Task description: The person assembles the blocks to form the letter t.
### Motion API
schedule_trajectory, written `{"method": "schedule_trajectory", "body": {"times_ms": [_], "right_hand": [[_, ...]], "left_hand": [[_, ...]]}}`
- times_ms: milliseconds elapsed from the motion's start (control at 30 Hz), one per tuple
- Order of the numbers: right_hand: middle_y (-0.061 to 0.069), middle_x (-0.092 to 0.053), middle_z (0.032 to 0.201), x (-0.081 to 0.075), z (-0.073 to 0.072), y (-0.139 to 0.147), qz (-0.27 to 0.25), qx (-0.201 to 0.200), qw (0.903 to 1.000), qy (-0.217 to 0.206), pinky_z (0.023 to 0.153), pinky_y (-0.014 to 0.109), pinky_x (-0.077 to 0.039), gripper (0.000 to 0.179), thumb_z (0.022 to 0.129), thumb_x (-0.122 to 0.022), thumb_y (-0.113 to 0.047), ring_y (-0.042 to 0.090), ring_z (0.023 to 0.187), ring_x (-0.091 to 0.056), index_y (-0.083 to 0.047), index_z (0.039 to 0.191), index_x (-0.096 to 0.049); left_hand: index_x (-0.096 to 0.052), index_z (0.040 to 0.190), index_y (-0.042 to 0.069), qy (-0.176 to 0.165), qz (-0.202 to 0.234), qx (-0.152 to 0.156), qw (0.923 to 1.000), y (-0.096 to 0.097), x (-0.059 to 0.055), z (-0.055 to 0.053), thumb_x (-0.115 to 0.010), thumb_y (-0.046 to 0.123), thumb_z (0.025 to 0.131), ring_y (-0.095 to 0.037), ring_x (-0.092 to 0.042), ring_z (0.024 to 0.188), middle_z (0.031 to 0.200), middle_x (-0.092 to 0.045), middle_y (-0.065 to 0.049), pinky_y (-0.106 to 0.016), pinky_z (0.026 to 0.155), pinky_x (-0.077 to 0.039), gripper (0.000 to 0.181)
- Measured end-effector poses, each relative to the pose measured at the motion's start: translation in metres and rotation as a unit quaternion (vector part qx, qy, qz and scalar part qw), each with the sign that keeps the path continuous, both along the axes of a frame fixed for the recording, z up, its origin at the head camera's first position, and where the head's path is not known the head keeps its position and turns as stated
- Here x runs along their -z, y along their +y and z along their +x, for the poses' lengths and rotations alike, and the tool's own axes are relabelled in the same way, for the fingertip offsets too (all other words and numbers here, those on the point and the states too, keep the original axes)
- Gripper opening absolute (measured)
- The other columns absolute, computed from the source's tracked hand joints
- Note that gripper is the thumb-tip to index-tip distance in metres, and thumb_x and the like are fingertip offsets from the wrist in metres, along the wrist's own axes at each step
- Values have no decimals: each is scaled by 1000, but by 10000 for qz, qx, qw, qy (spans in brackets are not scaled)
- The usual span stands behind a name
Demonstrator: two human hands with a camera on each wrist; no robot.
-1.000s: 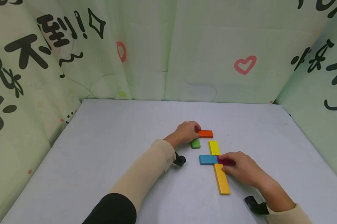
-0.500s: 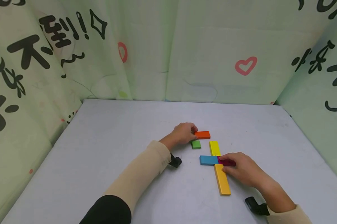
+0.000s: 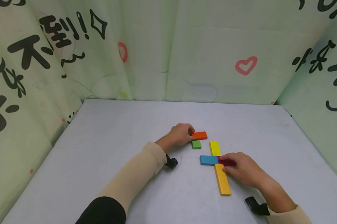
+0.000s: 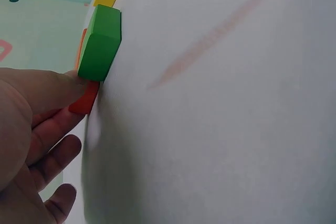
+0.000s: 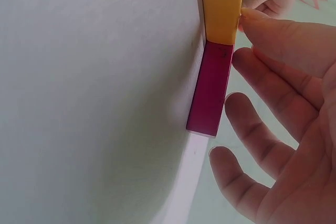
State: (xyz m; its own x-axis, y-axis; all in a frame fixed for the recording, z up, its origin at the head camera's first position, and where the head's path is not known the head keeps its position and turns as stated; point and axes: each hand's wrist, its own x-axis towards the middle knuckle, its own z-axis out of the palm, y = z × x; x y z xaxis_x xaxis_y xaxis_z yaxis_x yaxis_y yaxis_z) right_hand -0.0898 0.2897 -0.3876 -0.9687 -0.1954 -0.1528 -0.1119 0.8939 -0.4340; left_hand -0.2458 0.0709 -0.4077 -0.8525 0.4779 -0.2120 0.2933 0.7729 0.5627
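Note:
My left hand point(image 3: 181, 134) pinches one end of a flat orange block point(image 3: 200, 135). Just in front of it lies a small green block point(image 3: 196, 144), which partly hides the orange one in the left wrist view. To the right, my right hand point(image 3: 242, 168) rests at a purple block point(image 5: 210, 90), its fingertips along the top and its thumb over a long amber block point(image 3: 222, 179). The purple block meets a blue block point(image 3: 209, 160) end to end. A yellow block point(image 3: 214, 148) stretches away behind that row, and the amber one runs towards me.
All the blocks lie on a white table point(image 3: 129, 130). A pale green curtain point(image 3: 213, 53) with dark lettering and red hearts surrounds its back and sides. Black wrist straps point(image 3: 256, 206) show by both sleeves.
My left hand has drawn the orange block to the left and slightly nearer, its left end now just behind the green block and a little tilted. My right hand stays in place.

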Motion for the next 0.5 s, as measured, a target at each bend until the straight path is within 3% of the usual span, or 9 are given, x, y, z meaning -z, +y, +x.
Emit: {"method": "schedule_trajectory", "body": {"times_ms": [300,500], "right_hand": [[12,-64,115,0,-1,1,-16,13,10000,-61,87,51,-53,40,87,-79,-20,32,104,-56,-8,123,-69],[12,-64,114,0,0,2,-50,-27,10000,-25,87,51,-53,39,87,-79,-19,32,103,-56,-7,123,-69]], "left_hand": [[-67,122,13,254,-144,208,9994,-7,1,2,-68,24,97,-16,-54,104,113,-65,2,-34,96,-41,27],[-65,129,14,517,-233,344,9978,-11,-1,6,-67,20,97,-17,-53,111,123,-65,2,-35,97,-41,33]]}}
